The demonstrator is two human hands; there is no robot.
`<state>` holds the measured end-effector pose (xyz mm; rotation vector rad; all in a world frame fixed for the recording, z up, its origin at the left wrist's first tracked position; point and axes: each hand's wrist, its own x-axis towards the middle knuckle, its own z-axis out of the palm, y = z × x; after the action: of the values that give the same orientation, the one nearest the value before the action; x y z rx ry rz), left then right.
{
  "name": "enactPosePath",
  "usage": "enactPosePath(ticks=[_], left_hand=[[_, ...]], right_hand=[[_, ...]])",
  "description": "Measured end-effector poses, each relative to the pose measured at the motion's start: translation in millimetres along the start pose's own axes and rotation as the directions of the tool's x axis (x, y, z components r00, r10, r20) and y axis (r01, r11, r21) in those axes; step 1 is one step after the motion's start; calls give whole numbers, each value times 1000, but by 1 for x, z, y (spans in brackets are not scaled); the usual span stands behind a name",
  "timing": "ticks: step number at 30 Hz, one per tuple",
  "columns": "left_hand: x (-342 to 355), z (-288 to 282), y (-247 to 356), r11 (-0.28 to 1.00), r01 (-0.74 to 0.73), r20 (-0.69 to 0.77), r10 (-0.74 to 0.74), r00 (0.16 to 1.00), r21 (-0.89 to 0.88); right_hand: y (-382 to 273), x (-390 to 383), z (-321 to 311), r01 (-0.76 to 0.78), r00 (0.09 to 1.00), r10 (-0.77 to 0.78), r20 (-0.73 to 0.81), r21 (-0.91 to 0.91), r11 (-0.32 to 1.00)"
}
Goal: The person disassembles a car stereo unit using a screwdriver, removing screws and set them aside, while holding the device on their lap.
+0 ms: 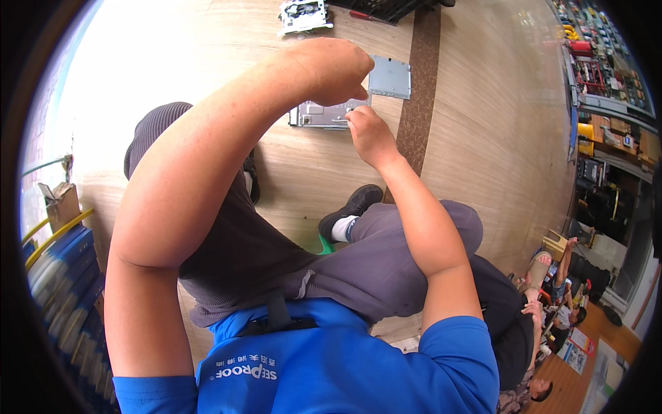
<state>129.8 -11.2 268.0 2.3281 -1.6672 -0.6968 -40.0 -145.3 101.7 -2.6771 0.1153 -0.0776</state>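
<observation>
A flat grey metal casing (pixel 324 114), like the body of a disc drive, lies on the floor beyond my feet. My left hand (pixel 339 72) is curled above its far right side, wrist bent; what it holds, if anything, is hidden. My right hand (pixel 374 136) is at the casing's right end, thumb and fingers pinched together. Something small and pale shows at those fingertips, too small to name. Just right of my left hand lies a thin grey metal cover plate (pixel 391 77), flat on the floor.
Farther off lie a white mechanism (pixel 304 16) and a black part (pixel 379 8) with a red-handled tool (pixel 360 15) beside it. My black shoe (pixel 355 209) is nearby. Blue bins (pixel 65 276) stand at left; other people sit at lower right, near cluttered shelves (pixel 610 69).
</observation>
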Motion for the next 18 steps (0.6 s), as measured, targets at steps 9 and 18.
enactPosePath(ticks=[9,18], left_hand=[[-1,1,1,1000,12,-7,-12,1000,3],[-1,0,3,1000,19,13,-19,1000,-9]], right_hand=[[2,1,4,-7,1000,8,25,-38,999],[-6,-2,7,42,998,-31,50,-237,971]])
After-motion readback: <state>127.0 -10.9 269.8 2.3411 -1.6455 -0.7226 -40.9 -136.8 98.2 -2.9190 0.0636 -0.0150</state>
